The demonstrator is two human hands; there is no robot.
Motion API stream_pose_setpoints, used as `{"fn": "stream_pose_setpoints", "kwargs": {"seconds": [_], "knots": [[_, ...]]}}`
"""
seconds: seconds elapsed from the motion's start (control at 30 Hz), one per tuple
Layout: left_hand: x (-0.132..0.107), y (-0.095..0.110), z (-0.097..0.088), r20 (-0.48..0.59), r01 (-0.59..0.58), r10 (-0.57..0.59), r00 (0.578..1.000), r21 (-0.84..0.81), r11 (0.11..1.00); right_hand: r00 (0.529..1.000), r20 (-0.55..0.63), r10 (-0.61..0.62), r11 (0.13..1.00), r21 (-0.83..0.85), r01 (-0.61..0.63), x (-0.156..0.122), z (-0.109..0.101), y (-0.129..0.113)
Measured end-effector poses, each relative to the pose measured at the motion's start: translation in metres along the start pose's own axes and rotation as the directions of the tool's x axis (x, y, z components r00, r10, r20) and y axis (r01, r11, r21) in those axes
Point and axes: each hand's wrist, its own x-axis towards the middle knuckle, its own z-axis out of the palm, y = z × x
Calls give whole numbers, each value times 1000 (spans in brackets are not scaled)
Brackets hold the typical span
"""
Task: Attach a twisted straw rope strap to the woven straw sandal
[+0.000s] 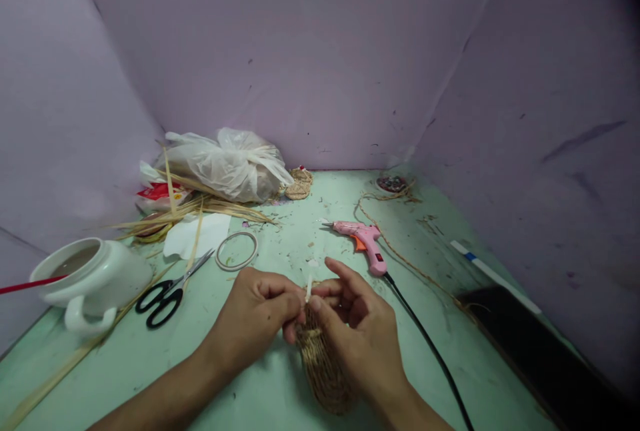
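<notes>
A brown woven-fibre piece point(323, 371), long and rounded at its near end, hangs between my two hands. My left hand point(267, 304) pinches at its far end, fingers closed. Thumb and fingers of my right hand point(357, 324) close on the same end from the other side, the index finger raised. A short whitish strip point(309, 284) sticks up between the fingertips; which hand grips it I cannot tell. Just beyond my right hand lies a pink glue gun point(363, 237) with an orange trigger, its nozzle pointing left.
Black-handled scissors point(173, 291), a tape ring point(237, 251) and a white pot point(95, 277) stand on the left. Dry straw strips point(200, 211) and a tied plastic bag point(230, 164) lie behind. The black cord point(430, 344) runs right, near a dark flat object point(530, 351).
</notes>
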Motion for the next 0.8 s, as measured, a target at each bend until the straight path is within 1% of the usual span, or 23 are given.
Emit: {"fn": "stream_pose_setpoints", "kwargs": {"seconds": [0.07,0.1,0.17,0.3,0.37,0.43,0.5,0.53,0.6,0.63,0.7,0.77,0.8], "knots": [[-1,-1,0,4,-24,24,1000,36,999,993,54,106,994,32,-108,3,-1,-1],[-2,-1,0,13,-35,35,999,64,997,988,82,131,991,26,-134,4,-1,-2],[-3,-1,0,32,-63,59,998,138,988,984,120,130,991,-2,-130,6,-3,-2],[-5,0,0,48,-122,113,992,297,947,989,133,64,997,-45,-59,6,-5,-3],[-5,1,-1,68,-165,151,986,363,917,988,130,87,996,-31,-84,6,-4,-4],[-4,1,-2,81,-207,191,978,432,878,979,155,133,990,22,-138,5,-4,-4],[-4,1,-3,71,-216,208,976,476,852,968,193,158,981,83,-177,4,-3,-3],[-3,1,-4,60,-207,203,977,478,854,966,208,156,978,103,-180,4,-2,-3],[-3,1,-4,31,-182,188,982,442,878,971,207,117,984,110,-142,2,-2,-2],[-2,1,-4,14,-171,183,983,425,889,979,190,77,991,96,-97,2,-3,-2],[-2,1,-4,-27,-155,182,983,411,898,986,155,-53,998,30,49,0,-4,-2],[-1,2,-3,-49,-145,180,982,403,904,970,146,-192,978,-52,201,-2,-5,-2],[-1,3,-3,-52,-144,178,983,390,909,964,144,-223,970,-69,235,-2,-5,-2]]}}
